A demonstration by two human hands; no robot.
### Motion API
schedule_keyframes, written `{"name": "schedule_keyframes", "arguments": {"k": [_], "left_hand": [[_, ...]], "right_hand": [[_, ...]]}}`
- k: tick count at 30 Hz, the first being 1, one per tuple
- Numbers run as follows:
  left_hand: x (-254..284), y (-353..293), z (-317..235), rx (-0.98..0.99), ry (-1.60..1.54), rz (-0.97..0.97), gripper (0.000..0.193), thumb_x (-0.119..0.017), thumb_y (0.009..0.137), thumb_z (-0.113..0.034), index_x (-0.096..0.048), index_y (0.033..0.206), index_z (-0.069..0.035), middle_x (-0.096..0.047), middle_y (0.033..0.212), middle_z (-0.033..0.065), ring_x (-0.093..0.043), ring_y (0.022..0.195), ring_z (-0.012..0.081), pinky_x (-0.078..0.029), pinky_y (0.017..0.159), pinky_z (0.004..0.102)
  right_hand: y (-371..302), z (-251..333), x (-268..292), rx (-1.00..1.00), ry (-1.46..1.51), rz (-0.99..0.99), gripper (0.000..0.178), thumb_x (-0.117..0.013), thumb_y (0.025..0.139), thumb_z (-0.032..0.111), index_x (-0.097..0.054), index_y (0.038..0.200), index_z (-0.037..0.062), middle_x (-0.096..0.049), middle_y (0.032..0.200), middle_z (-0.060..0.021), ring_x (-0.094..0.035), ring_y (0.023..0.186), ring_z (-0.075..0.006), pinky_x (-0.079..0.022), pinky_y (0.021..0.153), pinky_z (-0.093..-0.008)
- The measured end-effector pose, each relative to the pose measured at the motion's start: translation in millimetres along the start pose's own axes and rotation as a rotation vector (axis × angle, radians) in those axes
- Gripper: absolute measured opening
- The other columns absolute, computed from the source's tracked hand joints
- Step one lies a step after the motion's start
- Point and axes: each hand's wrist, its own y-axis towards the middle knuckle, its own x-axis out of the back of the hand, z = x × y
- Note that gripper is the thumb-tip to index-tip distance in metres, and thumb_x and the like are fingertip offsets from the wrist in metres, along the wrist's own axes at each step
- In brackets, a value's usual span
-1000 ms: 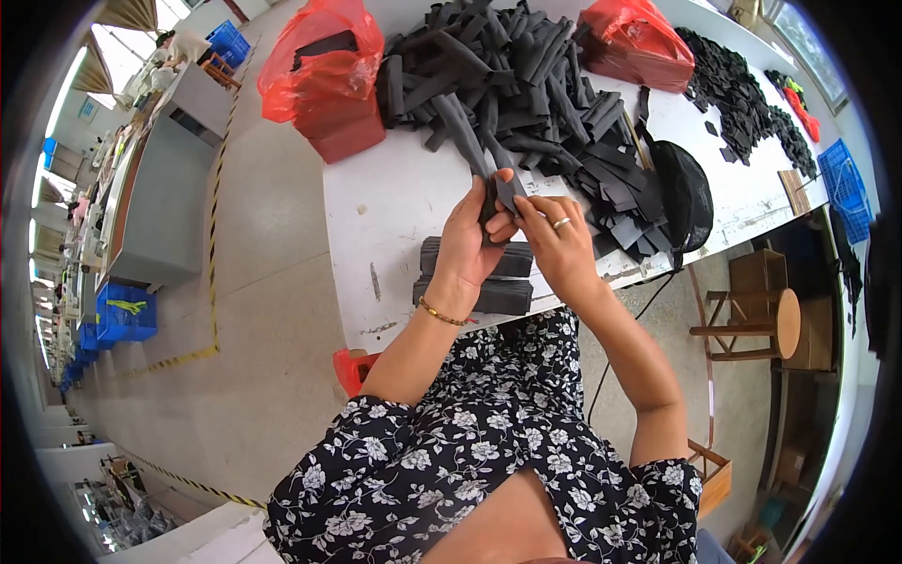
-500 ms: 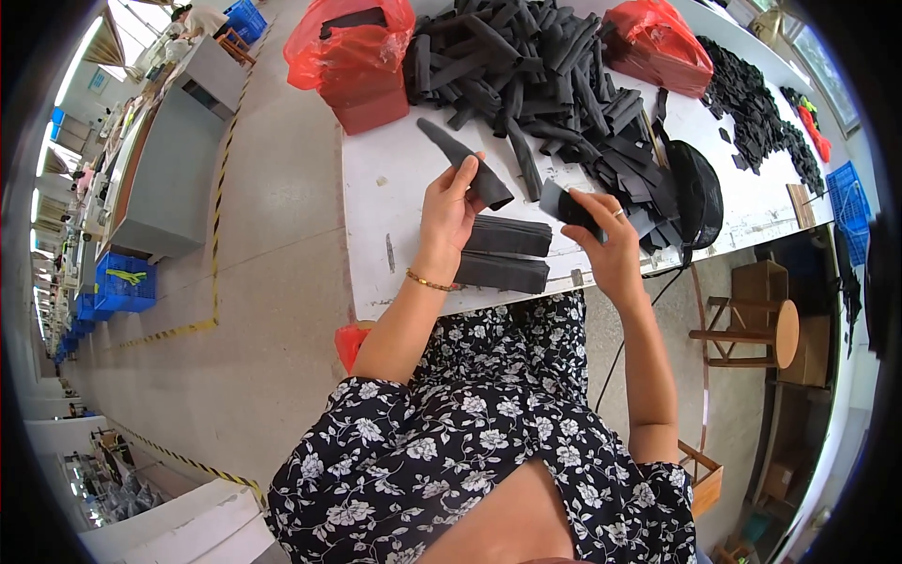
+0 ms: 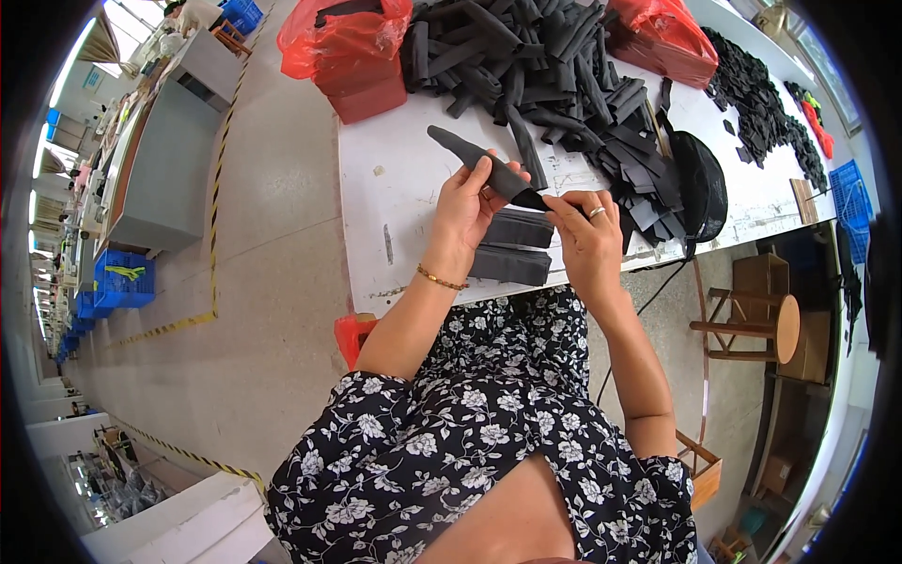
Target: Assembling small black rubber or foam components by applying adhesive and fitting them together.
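A black fabric tube (image 3: pixel 456 143), tapered at its far end, slants across my left hand (image 3: pixel 465 209), whose thumb and fingers close round it. My right hand (image 3: pixel 592 242) pinches a dark flat piece (image 3: pixel 564 208) at the tube's near open end. That piece is mostly covered by my fingers, so how far it reaches into the tube I cannot tell. Below the hands, two neat stacks of black strips, the farther stack (image 3: pixel 521 228) and the nearer stack (image 3: pixel 512 265), lie by the table's front edge.
A large heap of black tubes (image 3: pixel 507 56) covers the table's back, with flat dark pieces (image 3: pixel 648 179) right of it. Two red bags, the left bag (image 3: pixel 362 85) and the right bag (image 3: pixel 662 42), flank the heap. A black mesh bag (image 3: pixel 700 183) sits at right; a wooden stool (image 3: pixel 785 329) stands beyond.
My right hand has moved left and brought the flat piece to the tube's open end. My left hand has shifted slightly right with the tube.
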Motion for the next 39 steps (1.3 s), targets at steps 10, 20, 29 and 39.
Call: {"name": "schedule_keyframes", "arguments": {"k": [10,20,29,39], "left_hand": [[-21,-23,4,-0.118,-0.004,0.026,0.031,-0.041,0.104,-0.018,-0.043,0.13,-0.001,-0.063,0.114,0.0229,-0.068,0.098,0.0321,-0.058,0.088,0.0408],[-54,-44,9,-0.408,-0.197,0.24,0.044,-0.049,0.102,-0.021,-0.037,0.14,-0.004,-0.062,0.12,0.0158,-0.059,0.117,0.0305,-0.047,0.103,0.0434],[-40,-33,19,-0.304,-0.038,0.444,0.024,-0.051,0.101,-0.024,-0.057,0.112,-0.003,-0.069,0.102,0.014,-0.054,0.124,0.0285,-0.038,0.108,0.0409],[-40,-32,7,-0.226,-0.221,0.306,0.026,-0.051,0.101,-0.027,-0.056,0.111,-0.004,-0.068,0.108,0.0131,-0.051,0.127,0.0299,-0.044,0.104,0.0467]], "right_hand": [[4,-4,3,0.165,-0.179,-0.089,0.028,-0.067,0.075,0.005,-0.069,0.103,0.004,-0.059,0.096,-0.0035,-0.056,0.09,-0.0236,-0.043,0.079,-0.0384],[5,10,-3,0.105,-0.075,-0.115,0.054,-0.077,0.072,0.012,-0.06,0.123,0.0078,-0.059,0.11,-0.0077,-0.056,0.098,-0.0286,-0.043,0.084,-0.0419],[-5,4,10,0.124,0.068,0.049,0.045,-0.075,0.069,0.001,-0.053,0.108,0.0056,-0.055,0.111,-0.0139,-0.053,0.093,-0.0364,-0.045,0.08,-0.0458],[2,-7,14,0.183,0.132,0.198,0.037,-0.072,0.074,-0.001,-0.053,0.105,0.0045,-0.057,0.108,-0.0149,-0.057,0.09,-0.0358,-0.05,0.075,-0.0437]]}}
